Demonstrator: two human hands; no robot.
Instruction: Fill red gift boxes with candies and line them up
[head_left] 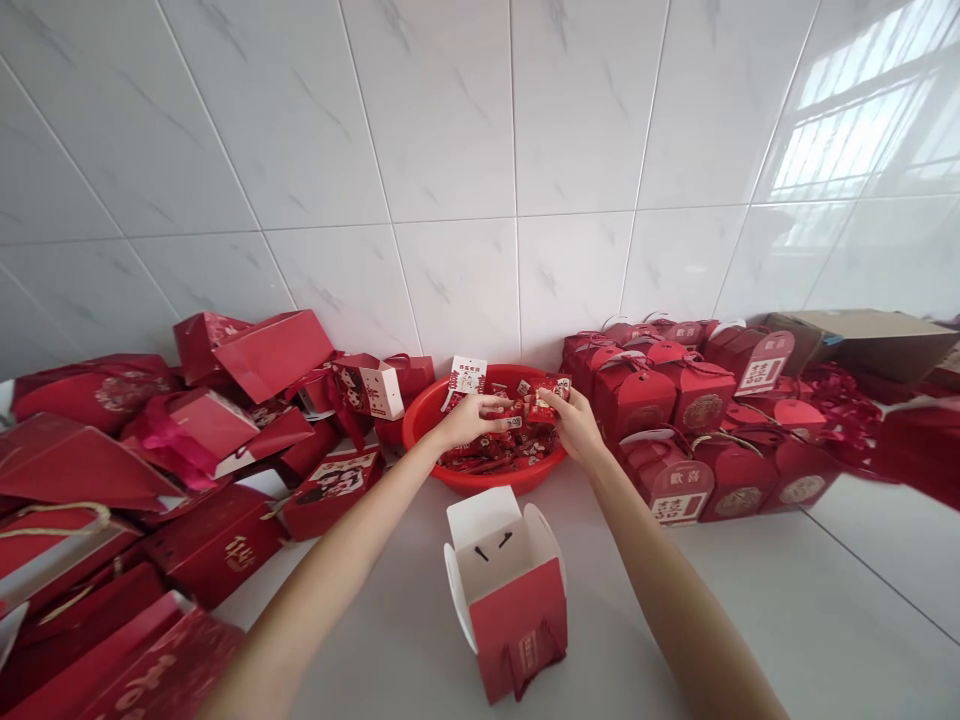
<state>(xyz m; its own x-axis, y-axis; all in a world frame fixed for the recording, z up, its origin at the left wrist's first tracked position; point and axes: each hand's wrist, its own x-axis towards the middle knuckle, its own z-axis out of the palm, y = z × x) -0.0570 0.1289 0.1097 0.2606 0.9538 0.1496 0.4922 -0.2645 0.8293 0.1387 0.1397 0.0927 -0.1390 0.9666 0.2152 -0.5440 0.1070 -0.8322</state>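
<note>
My right hand (576,420) is closed on a small red-and-gold wrapped packet (546,398) above the right part of a red plastic basin (417,445). Over the basin's middle, the fingers of my left hand (472,420) curl around a red packet (514,413), partly hidden by them. Many small red wrapped packets (495,460) lie inside the basin. In front of it stands an upright red gift box (520,620), its white-lined flaps spread and its top open. A dark red cord hangs on its near side, and two dark cord ends show inside.
Red gift boxes and bags (217,540) lie piled on the left. Closed red gift boxes (675,400) are stacked on the right, beside a brown cardboard box (862,330). A tiled wall (457,270) rises behind the white table (637,620).
</note>
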